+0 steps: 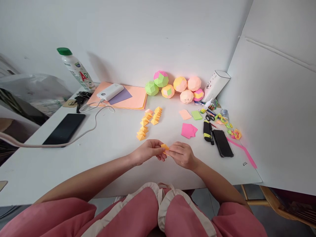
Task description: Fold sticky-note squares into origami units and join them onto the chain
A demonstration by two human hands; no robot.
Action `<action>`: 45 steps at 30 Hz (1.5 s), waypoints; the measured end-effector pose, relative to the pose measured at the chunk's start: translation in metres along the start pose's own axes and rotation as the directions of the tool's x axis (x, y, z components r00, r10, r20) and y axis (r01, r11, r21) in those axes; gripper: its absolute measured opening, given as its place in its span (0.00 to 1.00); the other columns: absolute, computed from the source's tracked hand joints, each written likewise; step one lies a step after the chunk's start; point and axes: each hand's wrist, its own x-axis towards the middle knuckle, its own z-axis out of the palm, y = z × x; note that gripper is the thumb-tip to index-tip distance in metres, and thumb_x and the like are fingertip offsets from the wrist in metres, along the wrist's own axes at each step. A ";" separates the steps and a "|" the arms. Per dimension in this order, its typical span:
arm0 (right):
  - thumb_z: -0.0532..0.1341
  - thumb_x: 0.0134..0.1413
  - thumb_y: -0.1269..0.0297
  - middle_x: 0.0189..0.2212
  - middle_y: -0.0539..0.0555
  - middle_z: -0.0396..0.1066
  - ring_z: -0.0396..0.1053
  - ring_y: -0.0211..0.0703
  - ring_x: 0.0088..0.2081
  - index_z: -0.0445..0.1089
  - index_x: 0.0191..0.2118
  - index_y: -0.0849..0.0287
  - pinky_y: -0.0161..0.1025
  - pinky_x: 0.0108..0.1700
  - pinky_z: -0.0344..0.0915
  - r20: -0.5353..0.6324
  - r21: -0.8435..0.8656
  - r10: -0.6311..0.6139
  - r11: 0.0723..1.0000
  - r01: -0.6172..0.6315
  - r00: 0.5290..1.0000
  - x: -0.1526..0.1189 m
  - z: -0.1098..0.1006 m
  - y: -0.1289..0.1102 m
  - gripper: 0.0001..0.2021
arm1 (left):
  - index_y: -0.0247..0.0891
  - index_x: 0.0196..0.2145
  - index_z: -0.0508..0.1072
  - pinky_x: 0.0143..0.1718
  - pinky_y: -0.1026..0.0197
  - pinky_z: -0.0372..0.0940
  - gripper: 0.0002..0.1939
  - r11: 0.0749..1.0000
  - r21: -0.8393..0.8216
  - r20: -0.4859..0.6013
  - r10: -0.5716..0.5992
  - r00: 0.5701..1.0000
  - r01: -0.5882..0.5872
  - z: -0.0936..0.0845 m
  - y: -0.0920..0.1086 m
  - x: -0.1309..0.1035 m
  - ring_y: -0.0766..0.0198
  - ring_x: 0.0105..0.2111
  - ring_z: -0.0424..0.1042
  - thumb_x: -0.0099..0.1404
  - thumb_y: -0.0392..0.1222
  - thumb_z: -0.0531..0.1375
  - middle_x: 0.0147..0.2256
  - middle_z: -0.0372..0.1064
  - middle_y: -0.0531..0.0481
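Observation:
Between my two hands, over the front part of the table, is a small folded piece of orange paper (165,147). My left hand (151,151) pinches it from the left with thumb and fingers. From the other side my right hand (182,154) grips its right end, the fingers covering part of it. Just beyond my left hand stand two rows of folded orange paper units (143,128), with a peach one at the far end. Pink sticky notes (189,130), peach notes (185,114) and green notes (197,115) lie beyond my right hand.
Several faceted paper balls (180,84) sit along the wall. To the right lie a utility knife (207,131), scissors (210,117) and a phone (222,143). On the left are a black tablet (64,129), a cabled power bank (110,92) and a bottle (78,72).

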 end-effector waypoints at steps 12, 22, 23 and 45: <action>0.61 0.52 0.64 0.25 0.54 0.73 0.66 0.37 0.26 0.72 0.28 0.60 0.35 0.26 0.63 0.097 0.398 0.448 0.801 -0.447 0.889 0.007 0.001 -0.005 0.06 | 0.34 0.33 0.72 0.42 0.56 0.66 0.15 0.987 0.159 -0.032 0.031 0.999 -0.026 -0.001 -0.009 0.004 0.62 0.34 0.73 0.55 0.50 0.61 0.32 0.75 0.46; 0.64 0.45 0.55 0.23 0.51 0.70 0.62 0.34 0.24 0.70 0.26 0.62 0.33 0.25 0.60 0.326 0.505 0.763 0.358 -0.785 0.558 0.007 -0.002 -0.008 0.13 | 0.34 0.38 0.72 0.47 0.53 0.65 0.15 0.980 0.181 0.007 0.082 0.997 -0.082 0.004 -0.013 0.003 0.59 0.39 0.73 0.58 0.47 0.59 0.40 0.73 0.44; 0.64 0.46 0.55 0.23 0.51 0.70 0.62 0.34 0.24 0.70 0.26 0.62 0.33 0.25 0.60 0.334 0.511 0.767 0.342 -0.789 0.549 0.007 -0.002 -0.008 0.13 | 0.34 0.39 0.72 0.47 0.53 0.65 0.15 0.980 0.180 0.008 0.086 0.996 -0.086 0.004 -0.013 0.003 0.59 0.39 0.73 0.59 0.47 0.58 0.41 0.73 0.44; 0.63 0.48 0.56 0.21 0.50 0.67 0.60 0.32 0.21 0.70 0.26 0.62 0.32 0.23 0.57 0.377 0.632 0.723 0.256 -0.731 0.579 0.009 -0.004 -0.009 0.12 | 0.33 0.36 0.66 0.42 0.51 0.66 0.19 0.998 0.033 -0.027 0.050 0.998 -0.049 0.009 -0.014 0.004 0.59 0.35 0.75 0.55 0.51 0.63 0.33 0.76 0.42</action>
